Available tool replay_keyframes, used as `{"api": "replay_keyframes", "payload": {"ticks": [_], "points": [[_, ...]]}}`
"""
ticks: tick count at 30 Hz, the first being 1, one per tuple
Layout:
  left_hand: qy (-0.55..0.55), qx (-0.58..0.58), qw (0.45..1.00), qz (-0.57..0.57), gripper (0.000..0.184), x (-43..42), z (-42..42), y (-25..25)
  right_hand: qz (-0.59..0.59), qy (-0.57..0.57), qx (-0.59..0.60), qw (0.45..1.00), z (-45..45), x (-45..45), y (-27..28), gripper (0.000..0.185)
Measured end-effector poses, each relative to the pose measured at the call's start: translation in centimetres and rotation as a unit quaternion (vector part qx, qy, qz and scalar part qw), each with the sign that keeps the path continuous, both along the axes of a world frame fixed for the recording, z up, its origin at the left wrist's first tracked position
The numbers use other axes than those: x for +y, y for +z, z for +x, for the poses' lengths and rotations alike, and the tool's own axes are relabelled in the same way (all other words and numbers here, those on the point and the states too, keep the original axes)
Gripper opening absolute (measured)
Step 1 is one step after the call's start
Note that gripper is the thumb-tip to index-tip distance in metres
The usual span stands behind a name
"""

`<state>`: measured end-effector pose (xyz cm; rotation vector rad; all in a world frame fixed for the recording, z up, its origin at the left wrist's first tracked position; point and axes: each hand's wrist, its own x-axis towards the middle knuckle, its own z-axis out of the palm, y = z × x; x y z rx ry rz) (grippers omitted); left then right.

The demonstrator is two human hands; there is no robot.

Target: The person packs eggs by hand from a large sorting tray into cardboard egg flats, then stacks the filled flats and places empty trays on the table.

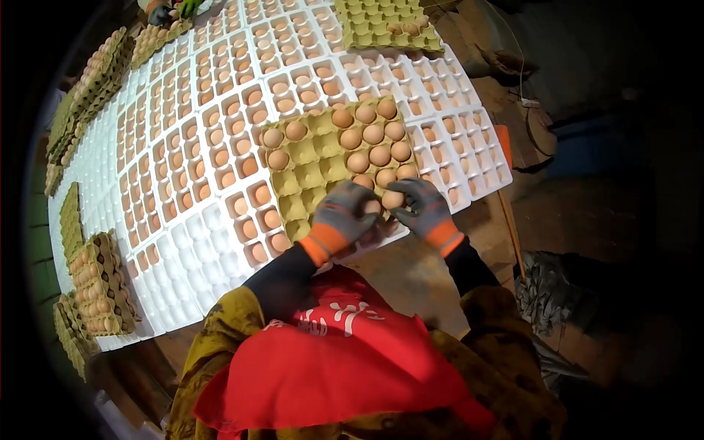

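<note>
A yellowish pulp egg tray (320, 152), partly filled with brown eggs, lies on top of white foam trays near the table's front edge. Both my hands wear grey gloves with orange cuffs and work at its near right corner. My left hand (343, 213) has its fingers curled round a brown egg (372, 207). Thumb and fingers of my right hand (423, 207) close on another egg (393, 199), right beside it. More eggs (380, 155) sit in the tray's right half, and a few are at its far left. Its left middle cups hold none.
White foam trays (183, 257) cover the table, many holding eggs. Stacked egg trays (99, 282) stand at the left edge, with another stack (88, 92) farther back. A pulp tray (378, 26) with few eggs lies at the back. Another person's gloved hands (160, 13) are at the far left.
</note>
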<state>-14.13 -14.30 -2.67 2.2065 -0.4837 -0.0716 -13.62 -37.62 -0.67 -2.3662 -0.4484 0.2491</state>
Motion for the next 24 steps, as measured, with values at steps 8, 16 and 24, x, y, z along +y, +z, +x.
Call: {"api": "replay_keyframes", "payload": {"ticks": [8, 16, 24], "points": [[0.051, -0.058, 0.993, 0.088, 0.039, 0.6, 2.7, 0.8, 0.083, -0.012, -0.015, 0.996, 3.1, 0.2, 1.5, 0.046], [0.059, 0.314, 0.902, -0.289, 0.032, 3.9, 5.4, -1.3, 0.236, -0.117, 0.227, 0.938, 4.6, -1.0, 1.6, 0.051], [0.053, -0.129, 0.976, 0.166, 0.021, 1.4, 7.1, 2.2, -0.127, -0.011, -0.073, 0.989, 7.2, 2.7, 4.4, 0.051]]}}
